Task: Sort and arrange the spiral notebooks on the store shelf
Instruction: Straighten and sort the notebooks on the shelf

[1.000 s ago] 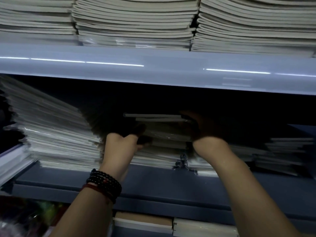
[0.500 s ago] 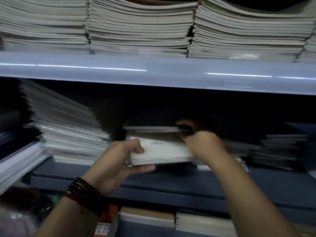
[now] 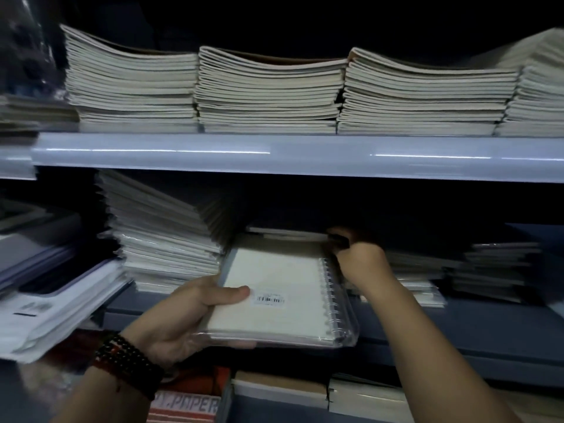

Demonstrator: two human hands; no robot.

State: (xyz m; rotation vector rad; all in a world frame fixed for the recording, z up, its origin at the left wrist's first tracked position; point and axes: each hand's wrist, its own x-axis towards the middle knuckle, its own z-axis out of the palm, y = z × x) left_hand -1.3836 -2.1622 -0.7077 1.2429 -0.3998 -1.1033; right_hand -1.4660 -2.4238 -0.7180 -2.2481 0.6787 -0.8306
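My left hand (image 3: 186,315) grips a white spiral notebook (image 3: 283,288) in clear wrap, barcode label up, coil on its right side, tilted out over the front of the middle shelf (image 3: 457,328). My right hand (image 3: 360,254) reaches into the shelf behind it, fingers closed on the dark right edge of notebooks (image 3: 287,232) left on the middle pile. A tall leaning stack of wrapped notebooks (image 3: 161,236) stands to the left. Lower dark stacks (image 3: 494,270) lie to the right.
The upper shelf (image 3: 274,154) carries three stacks of thin cream notebooks (image 3: 268,93). Folders and white packets (image 3: 55,300) lie at the far left. Below the middle shelf are more notebooks (image 3: 280,389) and a red "PAPER" pack (image 3: 186,404).
My left hand has pulled a wrapped spiral notebook out from the middle pile toward me and tilted it up. My right hand stays on the pile. The view has shifted up and back.
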